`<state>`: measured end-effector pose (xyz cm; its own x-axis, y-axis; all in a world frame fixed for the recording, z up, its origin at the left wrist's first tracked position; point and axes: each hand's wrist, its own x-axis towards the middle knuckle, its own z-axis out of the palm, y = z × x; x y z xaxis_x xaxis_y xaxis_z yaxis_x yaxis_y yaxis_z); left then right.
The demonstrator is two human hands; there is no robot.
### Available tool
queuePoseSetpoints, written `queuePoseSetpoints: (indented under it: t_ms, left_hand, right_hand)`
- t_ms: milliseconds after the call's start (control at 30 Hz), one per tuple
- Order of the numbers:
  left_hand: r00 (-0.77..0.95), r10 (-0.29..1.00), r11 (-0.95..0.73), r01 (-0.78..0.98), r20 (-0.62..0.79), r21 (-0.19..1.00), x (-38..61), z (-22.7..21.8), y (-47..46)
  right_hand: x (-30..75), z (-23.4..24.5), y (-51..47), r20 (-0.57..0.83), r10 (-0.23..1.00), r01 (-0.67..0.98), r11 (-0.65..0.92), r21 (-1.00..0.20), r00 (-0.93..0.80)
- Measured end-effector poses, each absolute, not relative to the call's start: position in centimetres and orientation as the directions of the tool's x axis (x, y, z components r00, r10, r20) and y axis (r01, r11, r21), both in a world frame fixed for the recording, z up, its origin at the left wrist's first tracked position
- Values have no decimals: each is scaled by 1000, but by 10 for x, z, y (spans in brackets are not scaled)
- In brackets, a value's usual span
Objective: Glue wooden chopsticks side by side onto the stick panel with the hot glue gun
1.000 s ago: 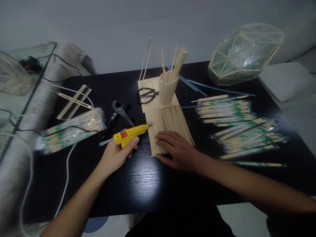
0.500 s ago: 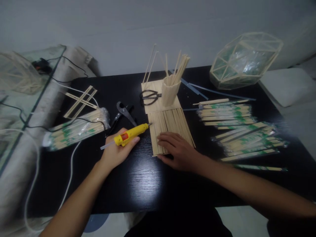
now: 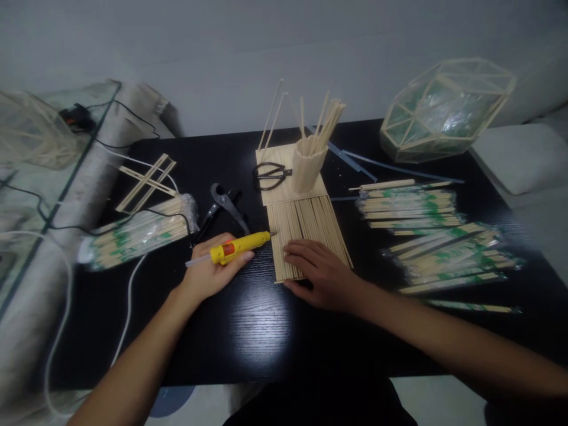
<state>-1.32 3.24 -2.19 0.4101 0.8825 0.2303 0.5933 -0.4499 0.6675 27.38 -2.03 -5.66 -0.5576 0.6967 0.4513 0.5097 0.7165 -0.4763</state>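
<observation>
My left hand (image 3: 208, 272) is wrapped round a yellow glue gun (image 3: 235, 247) whose nozzle points right at the left edge of a flat mat of bamboo sticks (image 3: 310, 228) on the black table (image 3: 248, 331). My right hand (image 3: 322, 273) lies flat with fingers spread on the mat's near end. Behind the mat stands a stick-built cup (image 3: 308, 168) holding loose sticks on a wooden panel (image 3: 277, 192), with black scissors (image 3: 268, 175) beside it.
Wrapped chopstick packs (image 3: 426, 231) cover the table's right side. A bag of sticks (image 3: 137, 231), pliers (image 3: 219, 207) and a stick cross frame (image 3: 146, 182) lie left. A faceted stick-and-film lantern (image 3: 444, 109) sits back right. Cables (image 3: 124, 296) trail at the left.
The glue gun has tilted flatter and slid slightly down along the mat's left edge. My right hand stays on the mat. The camera view shifted a little.
</observation>
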Motion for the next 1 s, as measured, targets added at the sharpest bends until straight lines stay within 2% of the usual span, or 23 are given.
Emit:
queuePoseSetpoints:
  t_ms: [100, 300, 433, 567, 767, 1000]
  left_hand:
    - [413, 879, -454, 576, 237, 680, -12, -22, 32]
    - [282, 931, -363, 626, 233, 690, -13, -22, 26]
    - [263, 940, -338, 624, 218, 704, -15, -23, 27]
    - [320, 918, -390, 616, 235, 685, -16, -20, 29]
    - [501, 843, -502, 599, 197, 624, -25, -11, 34]
    - [582, 812, -431, 569, 28, 700, -34, -14, 37]
  right_hand:
    - [273, -57, -20, 457, 697, 517, 717, -468, -553]
    - [273, -56, -21, 459, 694, 510, 719, -472, -555]
    - [273, -56, -20, 451, 695, 505, 718, -479, -559]
    - [273, -55, -20, 452, 698, 510, 716, -477, -556]
    - [274, -54, -20, 452, 686, 512, 727, -458, -571]
    - [274, -54, -20, 455, 699, 531, 715, -454, -552]
